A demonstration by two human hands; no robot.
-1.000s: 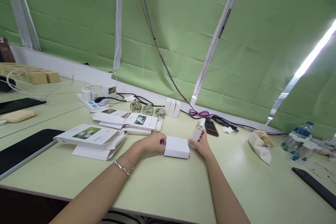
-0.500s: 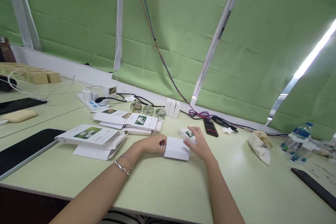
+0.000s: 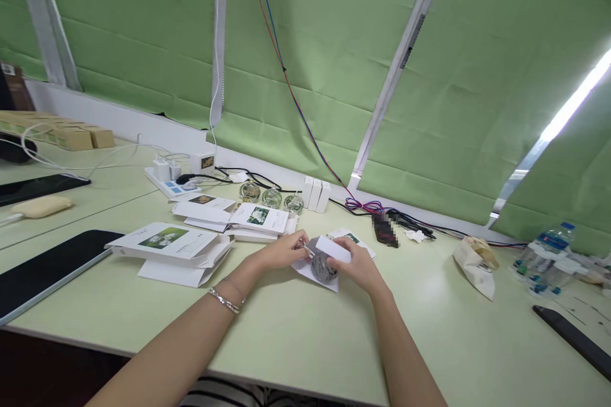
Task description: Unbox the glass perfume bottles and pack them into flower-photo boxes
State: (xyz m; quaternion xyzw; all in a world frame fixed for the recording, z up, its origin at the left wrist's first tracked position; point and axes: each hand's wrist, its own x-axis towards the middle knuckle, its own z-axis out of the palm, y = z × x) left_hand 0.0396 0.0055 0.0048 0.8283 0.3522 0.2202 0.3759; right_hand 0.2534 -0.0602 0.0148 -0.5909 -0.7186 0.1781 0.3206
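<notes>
A small white cardboard box point(image 3: 321, 261) sits mid-table, tilted up so its underside with a round cut-out shows. My left hand point(image 3: 279, 250) pinches its left edge, fingers closed on it. My right hand point(image 3: 357, 264) grips the right side and the raised white flap point(image 3: 333, 248). Just behind the box lies a small white carton with a flower picture point(image 3: 352, 238) on the table.
Flat printed cartons point(image 3: 167, 243) and a second pile point(image 3: 238, 219) lie to the left. Three round glass bottles point(image 3: 271, 196) and upright white boxes point(image 3: 316, 193) stand behind, with cables point(image 3: 382, 210), a power strip point(image 3: 169, 186), a paper bag point(image 3: 475, 257) and water bottles point(image 3: 544, 254).
My right hand set down the small picture carton behind the box, then came onto the white box. Both hands tipped the box up off the table, showing its underside.
</notes>
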